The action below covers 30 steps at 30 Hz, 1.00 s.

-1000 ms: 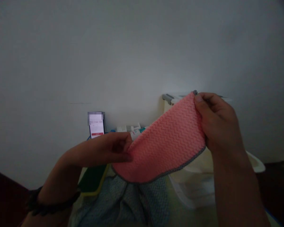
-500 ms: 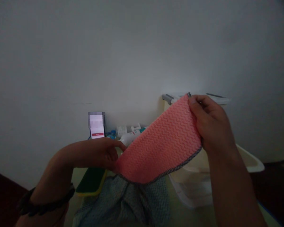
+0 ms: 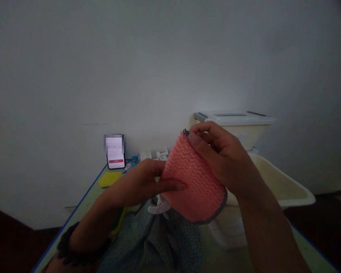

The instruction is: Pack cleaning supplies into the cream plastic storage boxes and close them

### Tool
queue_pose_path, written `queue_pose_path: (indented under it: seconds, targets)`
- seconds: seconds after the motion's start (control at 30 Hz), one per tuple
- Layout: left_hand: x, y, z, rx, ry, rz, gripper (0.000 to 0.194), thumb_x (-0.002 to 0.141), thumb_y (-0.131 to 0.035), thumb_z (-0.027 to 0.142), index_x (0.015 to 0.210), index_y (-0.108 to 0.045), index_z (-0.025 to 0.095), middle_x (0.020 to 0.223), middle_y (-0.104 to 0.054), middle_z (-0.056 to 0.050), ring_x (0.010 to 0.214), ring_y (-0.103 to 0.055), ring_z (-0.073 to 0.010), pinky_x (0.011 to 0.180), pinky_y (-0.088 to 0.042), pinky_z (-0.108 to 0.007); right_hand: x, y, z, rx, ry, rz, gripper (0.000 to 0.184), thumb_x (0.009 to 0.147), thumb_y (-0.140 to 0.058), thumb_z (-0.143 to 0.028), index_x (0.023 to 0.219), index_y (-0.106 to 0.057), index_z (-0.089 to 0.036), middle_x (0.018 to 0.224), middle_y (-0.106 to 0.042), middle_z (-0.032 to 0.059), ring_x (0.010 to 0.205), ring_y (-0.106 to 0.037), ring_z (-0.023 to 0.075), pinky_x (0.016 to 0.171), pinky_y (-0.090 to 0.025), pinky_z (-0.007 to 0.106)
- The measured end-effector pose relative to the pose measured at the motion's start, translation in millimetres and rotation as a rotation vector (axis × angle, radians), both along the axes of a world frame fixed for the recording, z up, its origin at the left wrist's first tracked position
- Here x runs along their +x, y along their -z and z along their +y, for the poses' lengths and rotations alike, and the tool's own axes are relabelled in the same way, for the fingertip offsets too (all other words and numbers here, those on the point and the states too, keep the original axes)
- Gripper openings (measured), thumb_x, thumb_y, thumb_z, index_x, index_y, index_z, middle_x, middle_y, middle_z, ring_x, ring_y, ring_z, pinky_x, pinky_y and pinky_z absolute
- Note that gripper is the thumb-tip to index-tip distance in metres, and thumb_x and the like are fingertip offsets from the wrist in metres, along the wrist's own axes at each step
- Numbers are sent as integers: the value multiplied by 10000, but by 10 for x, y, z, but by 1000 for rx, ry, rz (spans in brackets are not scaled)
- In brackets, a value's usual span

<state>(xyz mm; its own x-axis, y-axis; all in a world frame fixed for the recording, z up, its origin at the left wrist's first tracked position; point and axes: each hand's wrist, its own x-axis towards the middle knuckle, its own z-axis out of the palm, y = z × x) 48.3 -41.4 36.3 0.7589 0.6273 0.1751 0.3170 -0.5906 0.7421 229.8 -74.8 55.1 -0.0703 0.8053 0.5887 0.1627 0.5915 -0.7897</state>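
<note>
A folded pink cleaning cloth (image 3: 193, 178) with a dark checked edge is held up between my two hands. My left hand (image 3: 147, 180) grips its left side, thumb laid across the front and the other fingers behind. At the upper right, my right hand (image 3: 216, 151) pinches the cloth near its corner. Below it a crumpled blue-grey cloth (image 3: 147, 239) lies on the table. Behind my left forearm a green and yellow sponge (image 3: 119, 223) shows in part. A white spray nozzle (image 3: 159, 206) pokes out beneath the pink cloth.
A phone (image 3: 115, 151) leans upright by the wall, with a yellow sponge (image 3: 109, 179) and a blue-capped bottle (image 3: 130, 165) near it. To the right stand a lidded cream bin (image 3: 238, 132) and an open cream basin (image 3: 287, 182). The table (image 3: 76, 216) has a blue edge.
The stretched pink cloth is now folded shorter. My right hand has moved left and down, my left hand right, so they are closer together. The yellow sponge and spray nozzle have come into view.
</note>
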Motion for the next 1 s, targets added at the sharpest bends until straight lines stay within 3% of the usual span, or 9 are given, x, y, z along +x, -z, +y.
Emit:
queue_pose_path:
  seconds: [0.07,0.23,0.4,0.5,0.6,0.67,0.77,0.83,1.0]
  targets:
    - [-4,-1,0,-81,-22,-22,230,795,-620,369,712,-647,155,642,-631,41,601,-571,-112,530,-437,-177,21,0,19,-2,54,33,66,855,-554,-290,843,-567,-226,650,-502,-58,513,-410,51,423,-301,175]
    - [-9,-33,-26,-253,-8,-179,153,704,-722,247,826,-663,176,784,-668,36,700,-598,-122,583,-476,-174,26,16,70,1,172,102,89,837,-575,-310,838,-564,-222,632,-479,-58,492,-364,53,406,-263,188]
    - [-57,-108,-74,-368,-44,-400,242,723,-707,229,944,-621,186,865,-686,-9,754,-642,-162,650,-531,-242,41,32,81,-143,96,47,214,865,-511,-407,1027,-524,-269,698,-543,-33,534,-481,91,438,-356,205]
    - [-114,-122,-38,-371,-152,-544,230,747,-685,259,947,-600,183,823,-670,-11,683,-635,-141,600,-531,-221,88,58,80,-154,75,-78,343,870,-476,-468,1163,-485,-290,1018,-589,28,791,-592,135,617,-479,251]
    - [-136,-106,28,-360,-269,-662,163,768,-665,274,861,-571,179,703,-623,21,578,-598,-96,508,-495,-156,125,74,52,-60,136,-263,346,870,-490,-446,1178,-497,-286,1217,-502,44,1039,-540,167,806,-470,289]
    - [-122,-93,62,-378,-306,-724,145,789,-644,261,871,-550,187,692,-611,31,556,-590,-84,488,-488,-142,129,67,18,11,242,-350,282,857,-518,-427,1072,-545,-246,1135,-518,53,1003,-540,170,794,-463,290]
    - [-83,-89,84,-390,-326,-785,225,811,-613,228,1019,-530,211,820,-643,4,639,-625,-106,552,-526,-170,111,45,-24,6,325,-459,270,855,-502,-461,801,-545,-199,853,-551,34,768,-542,150,665,-438,281]
    - [-64,-96,89,-385,-337,-801,303,817,-599,219,1106,-509,221,917,-651,-20,682,-636,-117,583,-538,-180,96,40,-23,-68,263,-506,384,880,-413,-518,706,-526,-195,736,-562,25,683,-517,149,623,-409,289]
    - [-66,-106,103,-379,-342,-825,383,834,-570,215,1203,-470,235,1007,-647,-43,735,-653,-136,597,-544,-181,69,61,62,-218,-61,-406,619,893,-185,-609,675,-602,-206,663,-613,13,604,-516,139,617,-413,282]
